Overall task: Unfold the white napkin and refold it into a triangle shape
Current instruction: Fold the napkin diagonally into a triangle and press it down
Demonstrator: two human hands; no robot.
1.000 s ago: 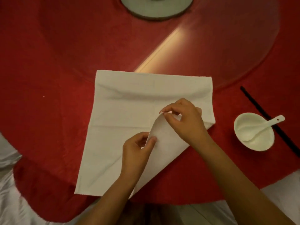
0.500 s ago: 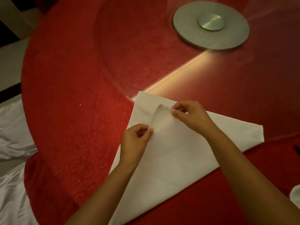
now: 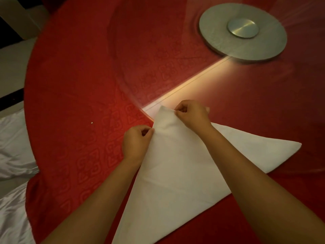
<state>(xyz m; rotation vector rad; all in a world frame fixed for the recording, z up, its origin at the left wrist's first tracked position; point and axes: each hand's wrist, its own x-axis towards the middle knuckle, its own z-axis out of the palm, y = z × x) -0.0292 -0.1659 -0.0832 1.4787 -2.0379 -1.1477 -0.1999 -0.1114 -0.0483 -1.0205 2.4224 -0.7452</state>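
Note:
The white napkin (image 3: 177,166) lies on the red tablecloth, folded over along a diagonal so that it forms a large triangle with its peak at the far side. My right hand (image 3: 190,116) pinches the top corner of the folded layer at that peak. My left hand (image 3: 136,142) pinches the napkin's left edge a little below the peak. Both forearms cross over the cloth and hide parts of it.
A round grey turntable base (image 3: 242,31) with a metal hub sits at the far right under a glass top. The red tablecloth (image 3: 73,88) ends at the left, where white satin fabric (image 3: 12,152) shows beyond the table edge.
Both hands carried the lifted corner across the napkin to its far corner, turning the square into a triangle. The view swung left, so the bowl and spoon left the frame.

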